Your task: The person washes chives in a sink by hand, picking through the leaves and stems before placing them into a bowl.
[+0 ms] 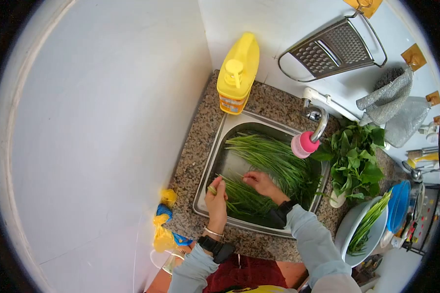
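Over the near left part of the steel sink, my left hand is closed around the pale ends of a few garlic chives. My right hand is a short way to its right, thumb and fingertips pinched together. Whatever is in that pinch is too thin to make out. Below both hands, long green garlic chives lie in the sink in water, one bunch toward the back and another beneath my hands. A chrome faucet with a pink nozzle hangs over the sink's right side.
A yellow jug stands at the sink's back left corner. Leafy greens lie right of the faucet. A grey-white basin holds more chives, beside a blue bowl. A metal grater and mesh cloths hang on the wall.
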A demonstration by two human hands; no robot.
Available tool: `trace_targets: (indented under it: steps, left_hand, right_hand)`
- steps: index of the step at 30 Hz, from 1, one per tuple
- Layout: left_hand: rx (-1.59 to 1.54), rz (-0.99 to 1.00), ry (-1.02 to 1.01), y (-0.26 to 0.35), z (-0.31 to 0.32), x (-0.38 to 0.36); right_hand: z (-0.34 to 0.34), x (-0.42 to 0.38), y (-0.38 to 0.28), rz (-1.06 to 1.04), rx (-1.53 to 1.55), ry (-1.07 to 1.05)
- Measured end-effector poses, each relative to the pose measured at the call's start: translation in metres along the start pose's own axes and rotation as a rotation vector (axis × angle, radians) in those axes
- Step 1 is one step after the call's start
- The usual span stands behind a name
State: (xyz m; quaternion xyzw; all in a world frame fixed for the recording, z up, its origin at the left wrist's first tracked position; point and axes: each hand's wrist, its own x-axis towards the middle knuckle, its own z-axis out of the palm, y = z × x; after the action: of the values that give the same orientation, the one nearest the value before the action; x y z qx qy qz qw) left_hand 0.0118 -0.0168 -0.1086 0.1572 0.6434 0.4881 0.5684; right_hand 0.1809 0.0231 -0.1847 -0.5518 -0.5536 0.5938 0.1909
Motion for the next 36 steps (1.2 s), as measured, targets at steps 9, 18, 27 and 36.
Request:
trace_targets:
  steps: [9, 18, 27, 36]
  left_hand:
    - [0.047, 0.108, 0.068, 0.003, 0.004, 0.008]
    - [-0.122, 0.451, 0.299, 0.068, -0.047, -0.006]
    - [-0.117, 0.216, 0.113, 0.041, -0.031, -0.026]
    - [0.108, 0.026, -0.049, 0.019, -0.010, -0.002]
  right_hand:
    - [0.012, -0.017, -0.013, -0.337, -0.210, -0.010]
    - [-0.001, -0.020, 0.085, -0.038, -0.549, 0.079]
    - [0.032, 0.045, 0.048, -0.051, -0.222, 0.165]
    - [0.032, 0.007, -0.043, -0.152, 0.030, 0.023]
